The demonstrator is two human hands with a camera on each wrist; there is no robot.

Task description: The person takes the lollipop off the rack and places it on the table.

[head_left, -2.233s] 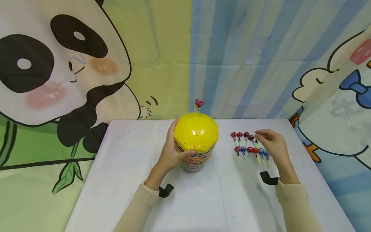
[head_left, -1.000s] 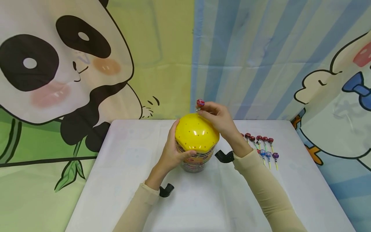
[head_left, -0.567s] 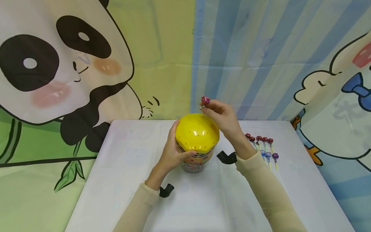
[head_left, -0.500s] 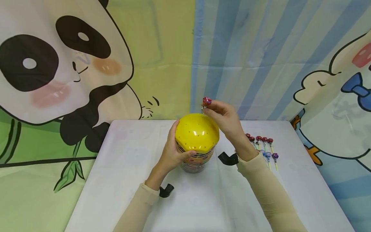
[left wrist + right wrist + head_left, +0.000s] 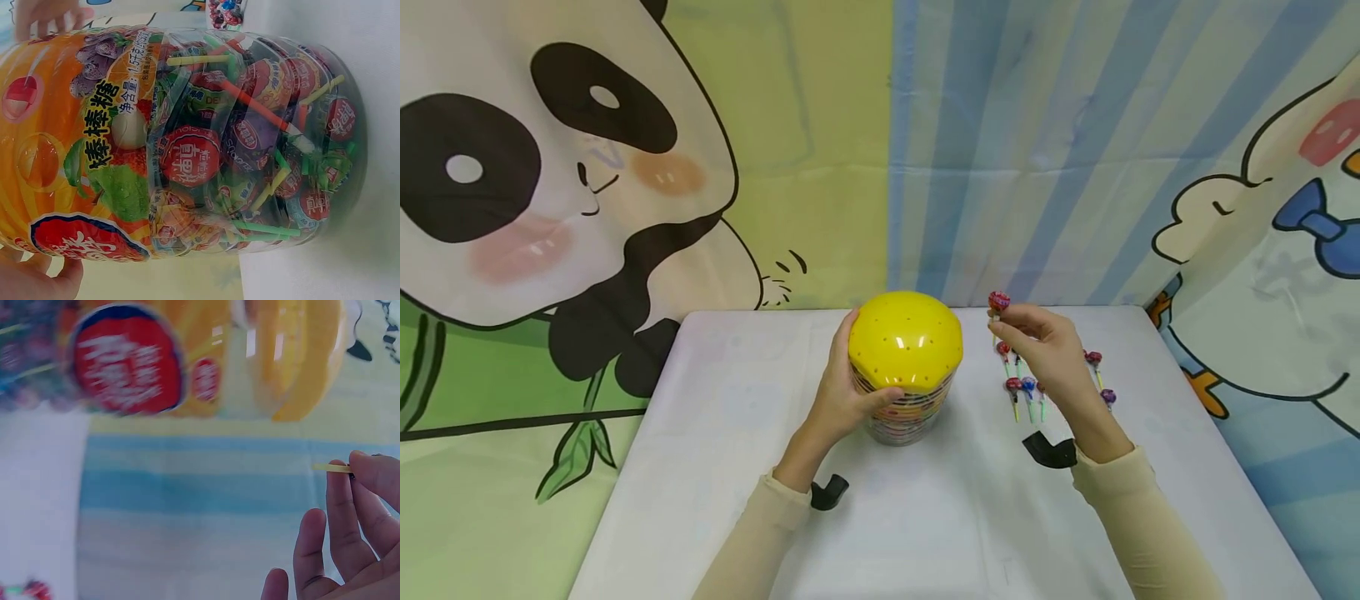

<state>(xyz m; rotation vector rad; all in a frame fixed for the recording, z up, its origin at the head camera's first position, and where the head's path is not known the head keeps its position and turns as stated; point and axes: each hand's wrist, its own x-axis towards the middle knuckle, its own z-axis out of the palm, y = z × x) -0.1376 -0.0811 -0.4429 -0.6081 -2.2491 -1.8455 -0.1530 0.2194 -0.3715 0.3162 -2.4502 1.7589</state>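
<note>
A clear plastic jar [image 5: 250, 144] full of wrapped lollipops, with a perforated yellow lid [image 5: 906, 342], stands upright on the white table. My left hand [image 5: 842, 387] grips its left side, thumb across the front below the lid. To the right of the jar, my right hand [image 5: 1043, 343] pinches one red-wrapped lollipop [image 5: 998, 301] by the stick, candy end up. In the right wrist view, its yellow stick [image 5: 330, 467] shows between thumb and fingertip. No lollipop stands in the lid's holes.
Several loose lollipops [image 5: 1013, 384] lie in two rows on the table [image 5: 925, 533] under my right hand, partly hidden by it. Black curved pieces [image 5: 1049, 451] stick out at both wrists. A printed cloth [image 5: 820, 167] hangs behind the table.
The lollipop that stood in the lid's top was pinched by my right hand, lifted out and carried right and down toward the rows. My left hand has stayed on the jar.
</note>
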